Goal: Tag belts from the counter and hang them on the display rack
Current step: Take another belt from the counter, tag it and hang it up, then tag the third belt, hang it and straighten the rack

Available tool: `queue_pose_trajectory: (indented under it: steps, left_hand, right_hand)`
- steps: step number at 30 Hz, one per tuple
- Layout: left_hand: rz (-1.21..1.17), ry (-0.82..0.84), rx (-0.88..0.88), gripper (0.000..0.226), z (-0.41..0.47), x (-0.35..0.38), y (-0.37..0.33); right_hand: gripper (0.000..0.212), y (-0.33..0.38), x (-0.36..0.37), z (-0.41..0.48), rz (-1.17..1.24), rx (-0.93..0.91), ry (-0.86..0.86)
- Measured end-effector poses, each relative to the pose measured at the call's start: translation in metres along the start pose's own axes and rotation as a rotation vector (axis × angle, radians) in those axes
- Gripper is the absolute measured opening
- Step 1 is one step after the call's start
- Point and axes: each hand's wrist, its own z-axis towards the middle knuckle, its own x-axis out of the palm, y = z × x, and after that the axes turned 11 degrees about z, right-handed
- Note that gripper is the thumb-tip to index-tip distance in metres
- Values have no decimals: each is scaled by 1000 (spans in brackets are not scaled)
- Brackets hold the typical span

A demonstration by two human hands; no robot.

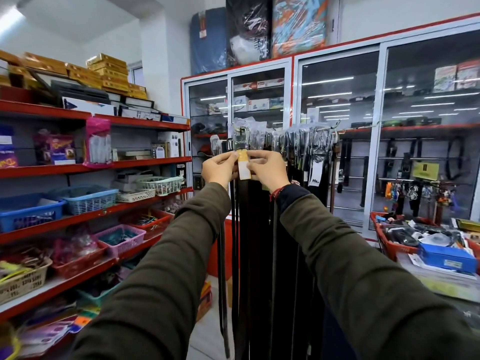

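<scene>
A dark belt hangs straight down from the display rack, its buckle wrapped in clear plastic at the top. A yellow and white tag sits on the belt just below the buckle. My left hand pinches the tag's left edge and my right hand pinches its right edge. Many more dark belts hang side by side along the rack to the right, several with plastic-wrapped buckles.
Red shelves with baskets and boxes run along the left. Glass cabinets stand behind the rack. A counter at the right holds a blue box, papers and red trays of goods.
</scene>
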Motion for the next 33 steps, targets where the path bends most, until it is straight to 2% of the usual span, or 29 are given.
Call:
queue_pose_trajectory:
  steps: [2, 5, 10, 12, 16, 19, 23, 27, 33]
  left_hand:
    - [182, -14, 128, 28, -2, 4, 12]
    - [493, 0, 339, 50, -16, 16, 35]
    - [840, -79, 591, 69, -70, 38, 87]
    - [917, -61, 661, 69, -88, 49, 109]
    - [950, 123, 703, 67, -131, 77, 152]
    - [960, 246, 707, 66, -167, 100, 189]
    - [977, 437, 660, 64, -220, 131, 236]
    - [958, 701, 618, 59, -273, 169, 274]
    - [923, 1165, 586, 60, -334, 229, 305]
  right_hand:
    - [44, -10, -6, -6, -115, -34, 24]
    - [46, -30, -20, -19, -344, -163, 0]
    - [50, -78, -65, -52, -489, -274, -143]
    - [53, -100, -90, -69, -609, -301, -198]
    - [58, -143, -142, -111, -794, -230, -222]
    - [59, -175, -188, -150, -900, -132, -231]
    - [63, -214, -252, -208, -1002, 92, -238]
    - [70, -243, -317, -262, -1140, 359, -221]
    - [69, -253, -394, -304, -1298, 754, -88]
